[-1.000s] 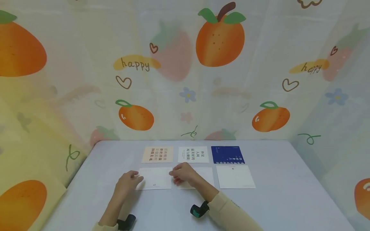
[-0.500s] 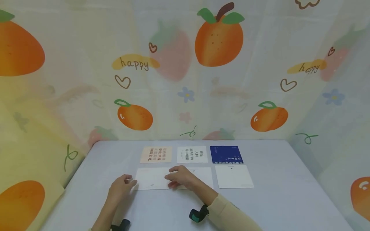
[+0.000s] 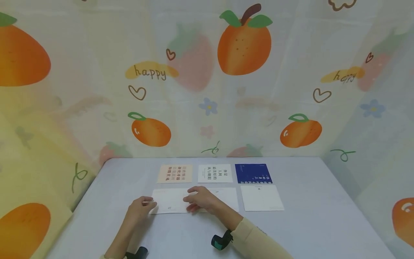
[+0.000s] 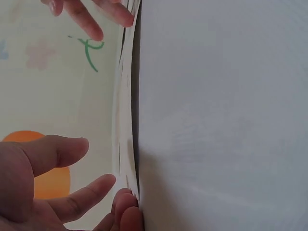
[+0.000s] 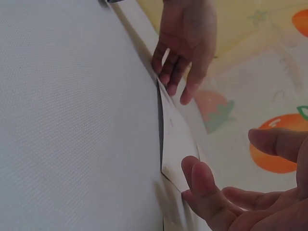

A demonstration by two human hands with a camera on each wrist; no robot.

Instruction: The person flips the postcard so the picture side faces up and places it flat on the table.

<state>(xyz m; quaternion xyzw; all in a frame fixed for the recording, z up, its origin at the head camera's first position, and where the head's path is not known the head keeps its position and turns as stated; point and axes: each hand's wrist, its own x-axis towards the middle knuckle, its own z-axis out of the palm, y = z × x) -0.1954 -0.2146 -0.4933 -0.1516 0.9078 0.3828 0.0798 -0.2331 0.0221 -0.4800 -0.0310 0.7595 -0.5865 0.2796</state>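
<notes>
A white card (image 3: 169,200) with a small printed mark lies front left, between my two hands. My left hand (image 3: 139,210) is at its left edge, fingertips right at the corner, thumb apart from the fingers. In the left wrist view a dark line of shadow shows under the near edge of the card (image 4: 126,120). Over its right end is my right hand (image 3: 202,199), fingers spread and loosely bent; in the right wrist view its fingertips (image 5: 202,178) meet the card's end. A second white card (image 3: 228,198) is partly hidden behind the right hand and forearm.
A third white card (image 3: 262,198) lies at the right of the front row. Behind stand out a peach card (image 3: 174,173), a white card with dark characters (image 3: 215,173) and a navy card (image 3: 253,173). A fruit-printed cloth (image 3: 245,126) hangs behind the table (image 3: 310,223).
My right hand has moved slightly left over the card's right end. The left hand drew back a little, then returned to the left edge. The back row has stayed in place.
</notes>
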